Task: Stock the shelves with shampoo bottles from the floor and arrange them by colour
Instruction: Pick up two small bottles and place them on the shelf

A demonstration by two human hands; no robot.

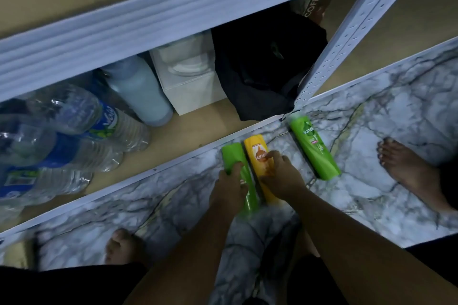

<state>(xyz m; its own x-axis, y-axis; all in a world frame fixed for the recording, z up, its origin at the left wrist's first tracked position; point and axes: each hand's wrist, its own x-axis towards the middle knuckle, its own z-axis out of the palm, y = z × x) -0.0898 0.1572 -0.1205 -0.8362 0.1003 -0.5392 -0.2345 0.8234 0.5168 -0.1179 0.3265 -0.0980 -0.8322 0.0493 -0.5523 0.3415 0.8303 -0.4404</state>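
Observation:
Three shampoo bottles lie on the marble-patterned floor in front of the shelf unit. My left hand (230,187) grips a green bottle (234,157) lying at the left. Beside it lies a yellow bottle (257,152), and my right hand (281,176) curls its fingers round the middle of it. A second green bottle (313,147) lies apart to the right, untouched, its cap near the shelf's upright post (347,39).
The bottom shelf board (198,131) holds several clear water bottles (74,131), a pale blue flask (141,91), a white box (188,82) and a black bag (262,67). An upper shelf beam (148,22) overhangs. Bare feet stand at the lower left (119,245) and the right (406,168).

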